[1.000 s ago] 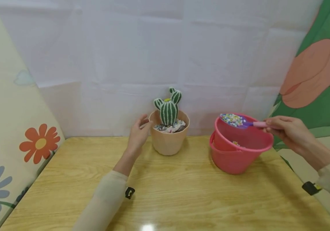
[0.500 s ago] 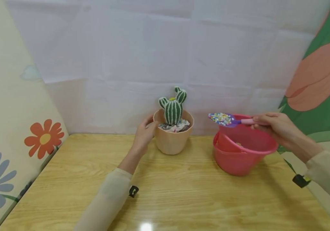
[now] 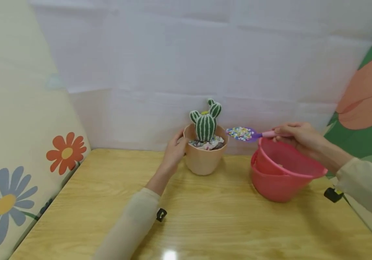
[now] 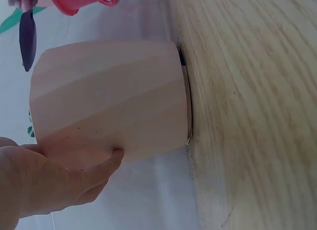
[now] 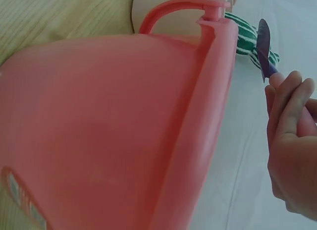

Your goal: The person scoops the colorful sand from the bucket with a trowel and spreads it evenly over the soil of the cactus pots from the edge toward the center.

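Observation:
In the head view, a peach flowerpot (image 3: 204, 162) holds a green-and-white knitted-looking cactus (image 3: 205, 127) with pale crumpled filling around its base. My left hand (image 3: 175, 151) holds the pot's left side near the rim; in the left wrist view one fingertip presses its outer wall (image 4: 109, 91). My right hand (image 3: 298, 136) grips the pink handle of a small purple trowel (image 3: 254, 135). Small multicoloured pellets (image 3: 240, 133) are heaped on its blade, which hangs level just right of the pot's rim. In the right wrist view the fingers curl round the handle.
A pink bucket (image 3: 272, 186) stands on the wooden table (image 3: 192, 224) to the right, with a second pink rim tilted in its top. A white sheet (image 3: 159, 54) hangs behind. Flower-patterned panels (image 3: 16, 119) flank both sides. Little of the bucket's inside shows.
My right hand has carried the loaded trowel left, from over the bucket to beside the pot. My left hand has closed in on the pot's rim. The head view has turned slightly left.

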Available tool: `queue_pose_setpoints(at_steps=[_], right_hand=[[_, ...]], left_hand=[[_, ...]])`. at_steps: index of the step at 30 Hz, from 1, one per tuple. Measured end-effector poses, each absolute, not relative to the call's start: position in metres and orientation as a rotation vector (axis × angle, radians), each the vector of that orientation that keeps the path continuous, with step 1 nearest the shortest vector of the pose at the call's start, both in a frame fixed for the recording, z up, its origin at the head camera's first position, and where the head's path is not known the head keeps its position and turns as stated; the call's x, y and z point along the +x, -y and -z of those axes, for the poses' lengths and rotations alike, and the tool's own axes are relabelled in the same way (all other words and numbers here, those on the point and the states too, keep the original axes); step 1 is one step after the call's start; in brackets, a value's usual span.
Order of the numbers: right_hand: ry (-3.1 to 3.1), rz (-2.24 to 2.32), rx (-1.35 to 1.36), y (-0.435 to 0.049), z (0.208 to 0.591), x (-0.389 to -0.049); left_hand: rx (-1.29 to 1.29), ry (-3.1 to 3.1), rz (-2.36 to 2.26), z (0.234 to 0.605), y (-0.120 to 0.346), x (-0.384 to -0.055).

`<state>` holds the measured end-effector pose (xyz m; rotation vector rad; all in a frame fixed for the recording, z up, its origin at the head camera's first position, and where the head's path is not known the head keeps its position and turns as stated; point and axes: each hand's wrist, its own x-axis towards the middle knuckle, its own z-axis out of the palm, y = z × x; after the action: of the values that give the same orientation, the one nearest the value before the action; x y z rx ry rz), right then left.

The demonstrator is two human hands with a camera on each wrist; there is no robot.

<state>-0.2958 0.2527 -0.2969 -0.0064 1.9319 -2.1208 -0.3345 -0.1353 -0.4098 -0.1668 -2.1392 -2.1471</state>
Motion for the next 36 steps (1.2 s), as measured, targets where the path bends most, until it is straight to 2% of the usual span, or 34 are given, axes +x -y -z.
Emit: queue_pose_setpoints(at_steps=[16, 36], right_hand=[[-2.005, 1.977, -0.104, -0.202, 0.300, -0.331], [-2.064, 1.897, -0.284, -0.183, 0.299, -0.351]], left_hand=[[-0.150, 2.202, 2.166, 0.410, 0.140, -0.339], [-0.176, 2.181, 2.153, 0.412, 0.137, -0.340]])
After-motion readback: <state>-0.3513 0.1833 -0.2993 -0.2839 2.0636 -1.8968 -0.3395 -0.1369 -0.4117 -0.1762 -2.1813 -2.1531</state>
